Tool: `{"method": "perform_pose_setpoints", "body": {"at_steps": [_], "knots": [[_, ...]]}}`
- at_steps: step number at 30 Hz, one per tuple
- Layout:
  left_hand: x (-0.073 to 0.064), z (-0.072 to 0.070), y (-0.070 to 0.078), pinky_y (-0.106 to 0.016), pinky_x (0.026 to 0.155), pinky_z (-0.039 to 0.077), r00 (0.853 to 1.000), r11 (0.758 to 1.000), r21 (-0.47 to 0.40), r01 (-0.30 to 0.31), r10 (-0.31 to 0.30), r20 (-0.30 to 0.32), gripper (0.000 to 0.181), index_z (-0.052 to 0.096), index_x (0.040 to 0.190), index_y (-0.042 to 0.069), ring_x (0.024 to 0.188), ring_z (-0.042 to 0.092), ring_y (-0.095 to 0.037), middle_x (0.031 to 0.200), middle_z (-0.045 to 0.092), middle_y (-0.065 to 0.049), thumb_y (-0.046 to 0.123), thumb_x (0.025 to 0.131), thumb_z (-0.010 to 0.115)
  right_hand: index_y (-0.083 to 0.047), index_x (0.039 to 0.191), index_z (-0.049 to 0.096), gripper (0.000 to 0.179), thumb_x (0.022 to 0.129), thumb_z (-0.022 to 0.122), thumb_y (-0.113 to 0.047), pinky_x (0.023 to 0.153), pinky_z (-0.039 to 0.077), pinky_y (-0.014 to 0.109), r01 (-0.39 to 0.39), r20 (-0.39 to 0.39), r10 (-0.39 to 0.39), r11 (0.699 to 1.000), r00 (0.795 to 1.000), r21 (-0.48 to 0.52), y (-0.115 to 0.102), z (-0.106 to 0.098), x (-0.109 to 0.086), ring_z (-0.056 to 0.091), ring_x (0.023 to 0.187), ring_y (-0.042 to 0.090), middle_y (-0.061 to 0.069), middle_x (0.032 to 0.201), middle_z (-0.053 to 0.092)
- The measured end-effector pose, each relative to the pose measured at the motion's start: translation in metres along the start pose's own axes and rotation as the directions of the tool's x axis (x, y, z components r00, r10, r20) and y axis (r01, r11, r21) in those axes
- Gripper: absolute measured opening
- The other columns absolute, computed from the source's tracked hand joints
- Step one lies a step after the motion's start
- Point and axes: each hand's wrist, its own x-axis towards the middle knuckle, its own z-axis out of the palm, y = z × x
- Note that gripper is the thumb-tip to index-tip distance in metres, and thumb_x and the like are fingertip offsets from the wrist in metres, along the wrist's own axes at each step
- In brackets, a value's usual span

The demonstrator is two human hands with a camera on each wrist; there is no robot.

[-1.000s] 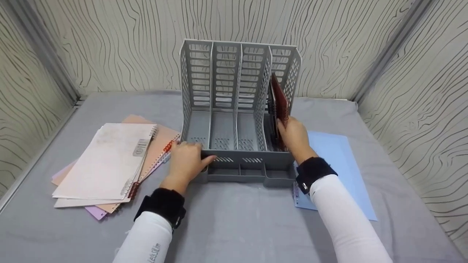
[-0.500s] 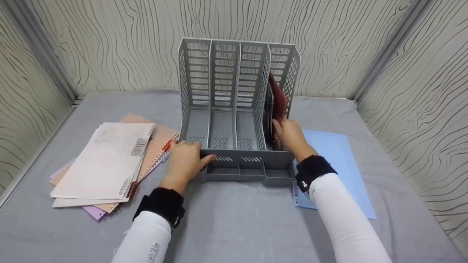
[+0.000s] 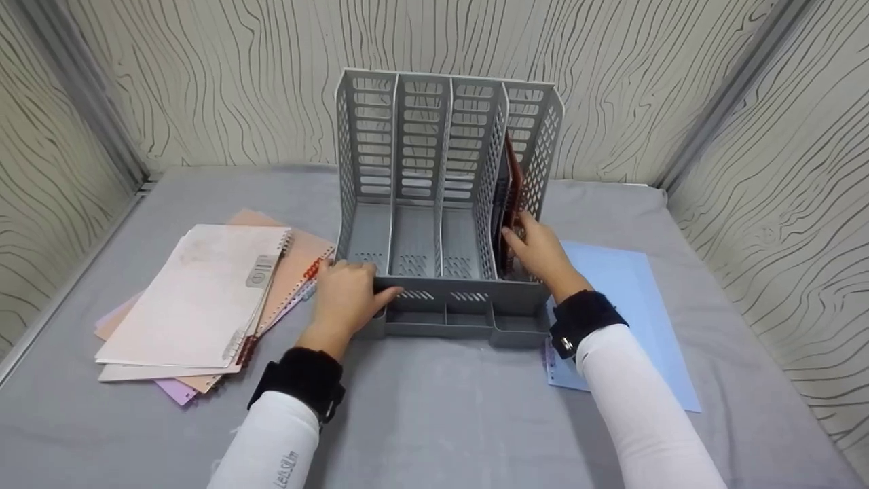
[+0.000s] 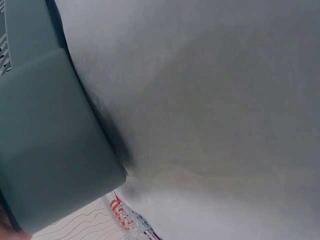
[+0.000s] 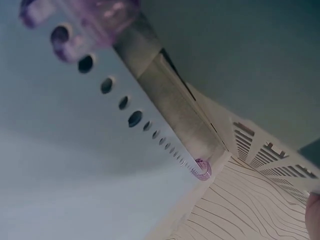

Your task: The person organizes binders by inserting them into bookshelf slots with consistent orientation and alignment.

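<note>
A grey file rack (image 3: 461, 291) with several upright compartments stands at mid-table. My left hand (image 3: 346, 299) grips its front left corner, the thumb lying along the front wall. In the rightmost compartment stand a dark red notebook (image 3: 515, 180) and a black spiral-bound one (image 3: 502, 197), near the divider on their left. My right hand (image 3: 542, 250) reaches into that compartment and pinches the lower front of the red notebook between thumb and fingers. The left wrist view holds mostly the rack's corner (image 4: 55, 140). At the right wrist view's edge, a fingertip (image 5: 313, 217) overlaps the rack's side.
Left of the rack lies a fanned pile of pale pink, orange and purple ring-bound notebooks (image 3: 197, 299). A light blue notebook (image 3: 631, 319) lies flat on the right, partly under my right forearm. Small trays (image 3: 468, 331) line the rack's front. Patterned panels (image 3: 237, 88) enclose the table.
The red notebook has swung left and closer to upright, against the black one. My right hand has shifted slightly left with it; my left hand keeps its place.
</note>
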Motion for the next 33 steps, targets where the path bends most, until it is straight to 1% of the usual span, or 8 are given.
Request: {"method": "perform_pose_setpoints", "body": {"at_steps": [3, 9, 12, 15, 19, 24, 29, 33], "knots": [[0.0000, 0.0005, 0.0002, -0.054, 0.097, 0.034, 1.000, 1.000, 0.004, -0.001, 0.001, -0.004, 0.060, 0.066, 0.095, 0.006, 0.086, 0.061, -0.031, 0.085, 0.068, -0.012, 0.064, 0.082, 0.053, 0.004, 0.145, 0.021, 0.065, 0.098, 0.043, -0.036, 0.097, 0.038, 0.050, -0.009, -0.001, 0.009, 1.000, 1.000, -0.005, -0.0001, -0.0007, -0.0013, 0.052, 0.112, 0.039, 0.028, 0.136, 0.041], [-0.0001, 0.0010, -0.0010, -0.054, 0.096, 0.034, 1.000, 1.000, 0.007, -0.004, 0.004, 0.001, 0.061, 0.066, 0.096, 0.006, 0.086, 0.061, -0.032, 0.086, 0.068, -0.013, 0.064, 0.083, 0.053, 0.005, 0.144, 0.021, 0.068, 0.096, 0.047, -0.035, 0.093, 0.041, 0.048, 0.000, -0.014, 0.000, 1.000, 1.000, -0.004, -0.0007, 0.0002, -0.0016, 0.056, 0.104, 0.037, 0.027, 0.136, 0.043], [-0.0006, 0.0011, -0.0012, -0.054, 0.096, 0.034, 1.000, 1.000, 0.012, -0.001, 0.001, 0.003, 0.062, 0.066, 0.096, 0.006, 0.086, 0.061, -0.032, 0.086, 0.068, -0.013, 0.065, 0.082, 0.053, 0.006, 0.144, 0.018, 0.071, 0.096, 0.048, -0.037, 0.099, 0.037, 0.049, -0.001, -0.018, 0.001, 1.000, 1.000, 0.003, -0.0005, 0.0005, -0.0016, 0.050, 0.114, 0.039, 0.027, 0.138, 0.039], [-0.0011, 0.0011, -0.0011, -0.054, 0.097, 0.033, 1.000, 1.000, 0.003, 0.002, -0.002, -0.006, 0.061, 0.066, 0.096, 0.006, 0.085, 0.061, -0.031, 0.085, 0.068, -0.012, 0.064, 0.082, 0.054, 0.006, 0.145, 0.012, 0.077, 0.095, 0.048, -0.041, 0.104, 0.030, 0.049, -0.023, -0.004, 0.023, 1.000, 1.000, 0.007, -0.0005, 0.0000, -0.0015, 0.040, 0.125, 0.040, 0.028, 0.142, 0.033], [-0.0012, 0.0014, -0.0007, -0.055, 0.098, 0.033, 1.000, 1.000, -0.014, 0.006, -0.007, -0.016, 0.060, 0.066, 0.095, 0.005, 0.085, 0.060, -0.031, 0.084, 0.069, -0.012, 0.063, 0.081, 0.056, 0.005, 0.146, 0.007, 0.083, 0.095, 0.047, -0.046, 0.106, 0.027, 0.050, -0.053, 0.017, 0.053, 0.998, 0.998, 0.016, -0.0008, -0.0011, -0.0013, 0.033, 0.130, 0.039, 0.028, 0.145, 0.027], [-0.0004, 0.0019, -0.0010, -0.055, 0.098, 0.032, 1.000, 1.000, -0.010, 0.009, -0.009, -0.001, 0.062, 0.067, 0.098, 0.006, 0.085, 0.060, -0.030, 0.085, 0.069, -0.012, 0.064, 0.081, 0.055, 0.004, 0.147, 0.006, 0.083, 0.094, 0.048, -0.046, 0.107, 0.025, 0.049, -0.048, 0.011, 0.047, 0.999, 0.999, 0.025, -0.0005, -0.0007, -0.0012, 0.030, 0.132, 0.038, 0.027, 0.146, 0.026], [0.0001, 0.0016, -0.0014, -0.055, 0.098, 0.032, 1.000, 1.000, -0.006, 0.008, -0.008, 0.012, 0.062, 0.067, 0.099, 0.006, 0.086, 0.060, -0.031, 0.085, 0.069, -0.012, 0.064, 0.082, 0.054, 0.005, 0.146, 0.007, 0.082, 0.095, 0.048, -0.043, 0.107, 0.026, 0.048, -0.027, -0.003, 0.027, 0.999, 1.000, 0.026, 0.0001, 0.0001, -0.0013, 0.032, 0.130, 0.039, 0.029, 0.144, 0.028], [0.0004, 0.0012, -0.0010, -0.055, 0.098, 0.032, 1.000, 1.000, 0.000, 0.003, -0.003, 0.009, 0.062, 0.067, 0.099, 0.006, 0.086, 0.060, -0.032, 0.085, 0.068, -0.013, 0.063, 0.082, 0.054, 0.005, 0.146, 0.008, 0.082, 0.094, 0.049, -0.044, 0.106, 0.027, 0.048, -0.031, -0.008, 0.031, 0.999, 0.999, 0.025, 0.0011, 0.0002, -0.0017, 0.034, 0.130, 0.039, 0.028, 0.144, 0.029]]}}
